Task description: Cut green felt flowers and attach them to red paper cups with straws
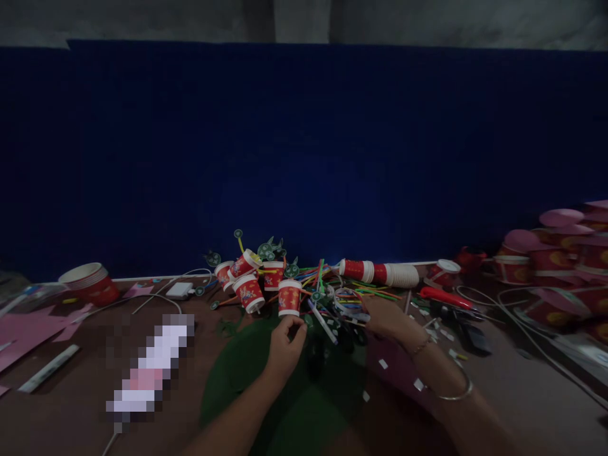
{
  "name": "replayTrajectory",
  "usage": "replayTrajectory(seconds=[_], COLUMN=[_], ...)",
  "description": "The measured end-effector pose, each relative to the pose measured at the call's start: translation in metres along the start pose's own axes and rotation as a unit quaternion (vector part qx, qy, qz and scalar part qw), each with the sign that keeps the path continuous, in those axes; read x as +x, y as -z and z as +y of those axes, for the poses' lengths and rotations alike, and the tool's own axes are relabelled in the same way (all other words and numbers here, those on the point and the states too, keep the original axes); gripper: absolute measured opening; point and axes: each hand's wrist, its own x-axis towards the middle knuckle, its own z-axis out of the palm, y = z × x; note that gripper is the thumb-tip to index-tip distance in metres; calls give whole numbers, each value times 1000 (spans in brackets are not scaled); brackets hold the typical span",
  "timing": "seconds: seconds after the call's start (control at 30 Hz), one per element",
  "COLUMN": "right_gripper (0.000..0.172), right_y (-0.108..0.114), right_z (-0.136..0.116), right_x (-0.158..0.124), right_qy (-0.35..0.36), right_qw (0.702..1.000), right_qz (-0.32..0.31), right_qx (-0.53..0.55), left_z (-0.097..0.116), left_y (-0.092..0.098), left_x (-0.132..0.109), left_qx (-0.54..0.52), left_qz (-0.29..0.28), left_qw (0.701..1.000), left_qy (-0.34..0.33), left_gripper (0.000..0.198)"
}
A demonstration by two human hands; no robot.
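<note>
At the near edge, a dark green round mat (285, 399) lies on a brown tabletop (57, 421), with small white square pieces (418, 384) scattered to its right. Both forearms reach in over this area, the right one wearing a silvery metal bangle (456, 394). Just beyond the mat's middle, the left hand (286, 342) has its thumb and fingers curled together at the near end of a red paper cup with white edges and a printed pattern (289, 297). The right hand (387, 322) reaches palm down to the near side of a loose heap of thin multicoloured sticks (351, 294); its fingertips are dim and partly hidden, so I cannot tell whether either hand grips anything. Between the hands lies a white pen (323, 322). Behind the left hand's cup, further patterned red paper cups (248, 292) cluster to the left, while a nested row of red-and-white paper cups (380, 273) lies on its side behind the sticks. A deep blue upright panel (304, 152) stands at the back, below a grey wall (190, 22).
</note>
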Motion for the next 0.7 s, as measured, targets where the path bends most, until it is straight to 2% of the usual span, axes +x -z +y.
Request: replayTrajectory(seconds=[0.07, 0.13, 0.23, 0.3, 0.4, 0.5, 0.6, 0.7], right_gripper=[34, 26, 3, 10, 16, 15, 16, 15], right_y=[-6, -4, 11, 25, 36, 33, 26, 23], right_z=[1, 6, 12, 8, -13, -42, -58, -59], right_x=[2, 4, 2, -3, -13, -18, -18, -17], right_qy=[6, 11, 40, 64, 107, 162, 167, 142], right_qw=[1000, 999, 991, 984, 975, 960, 960, 960], right_qz=[25, 22, 30, 63, 46, 43, 80, 110], right_qx=[13, 46, 121, 151, 191, 223, 211, 215], left_z=[1, 1, 2, 2, 1, 3, 5, 7], left_y=[0, 0, 0, -1, -1, 0, 1, 2], left_x=[-1, -1, -1, -1, -1, -2, -2, -1], left_qx=[-1, -1, 13, 25, 42, 56, 57, 48], left_qz=[-5, -6, -5, -8, -18, -29, -23, -7], left_qw=[1000, 1000, 1000, 999, 998, 997, 998, 998], left_qy=[2, 2, -9, -23, -33, -32, -32, -31], left_gripper=[16, 16, 14, 13, 14, 18, 18, 15])
